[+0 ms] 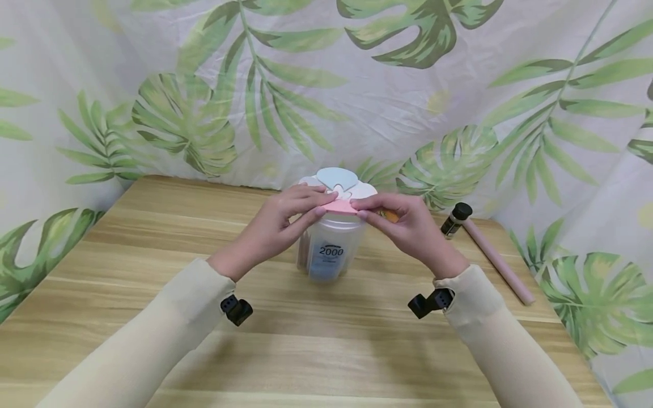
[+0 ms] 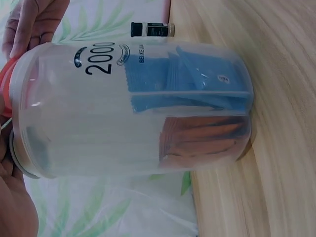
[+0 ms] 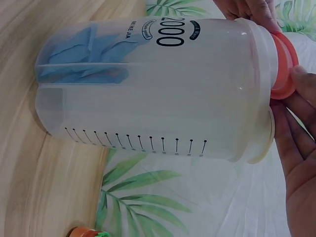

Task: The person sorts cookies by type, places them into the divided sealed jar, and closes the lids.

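A tall clear plastic storage canister (image 1: 331,249) marked 2000 stands upright on the table. Its lid has a pale blue flap (image 1: 338,178), white flaps and a pink flap (image 1: 340,207) at the front, which looks slightly raised in the wrist views. My left hand (image 1: 285,218) pinches the left end of the pink flap between thumb and fingers. At its right end, my right hand (image 1: 405,224) pinches the same flap. Inside the canister, blue packets (image 2: 197,79) fill the lower part of one compartment, and orange-brown packets (image 2: 202,140) lie in another.
On the wooden table (image 1: 178,226), a small black-capped bottle (image 1: 454,220) stands right of the canister, with a pink rod (image 1: 500,262) lying beside it. An orange item (image 1: 390,216) shows partly behind my right hand. Leaf-patterned cloth (image 1: 285,73) hangs behind the table.
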`<state>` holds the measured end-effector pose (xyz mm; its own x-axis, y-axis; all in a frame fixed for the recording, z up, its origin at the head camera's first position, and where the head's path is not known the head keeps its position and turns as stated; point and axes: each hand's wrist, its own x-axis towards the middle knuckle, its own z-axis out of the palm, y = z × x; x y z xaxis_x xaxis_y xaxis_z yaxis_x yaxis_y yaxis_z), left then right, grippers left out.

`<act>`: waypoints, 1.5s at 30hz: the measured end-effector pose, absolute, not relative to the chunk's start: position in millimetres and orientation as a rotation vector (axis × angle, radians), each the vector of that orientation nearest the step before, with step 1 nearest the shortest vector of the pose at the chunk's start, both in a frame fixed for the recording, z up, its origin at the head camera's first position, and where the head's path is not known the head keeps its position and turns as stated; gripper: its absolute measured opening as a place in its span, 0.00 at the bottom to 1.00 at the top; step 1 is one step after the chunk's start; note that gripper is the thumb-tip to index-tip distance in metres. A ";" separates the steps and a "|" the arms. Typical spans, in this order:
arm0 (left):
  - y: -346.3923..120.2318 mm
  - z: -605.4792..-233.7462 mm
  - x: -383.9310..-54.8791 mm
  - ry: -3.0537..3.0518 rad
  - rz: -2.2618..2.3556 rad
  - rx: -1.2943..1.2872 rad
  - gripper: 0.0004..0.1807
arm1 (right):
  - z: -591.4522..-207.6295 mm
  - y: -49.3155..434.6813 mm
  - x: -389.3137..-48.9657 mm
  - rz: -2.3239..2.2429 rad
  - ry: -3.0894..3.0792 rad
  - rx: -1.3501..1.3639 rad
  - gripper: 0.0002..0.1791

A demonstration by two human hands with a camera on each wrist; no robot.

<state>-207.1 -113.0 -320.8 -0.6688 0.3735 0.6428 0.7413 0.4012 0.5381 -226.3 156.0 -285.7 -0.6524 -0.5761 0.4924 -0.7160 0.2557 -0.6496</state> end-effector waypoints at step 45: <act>-114.4 -334.2 -208.4 -2.101 -0.923 -1.105 0.22 | -308.2 151.6 -217.3 1.110 -2.109 1.335 0.19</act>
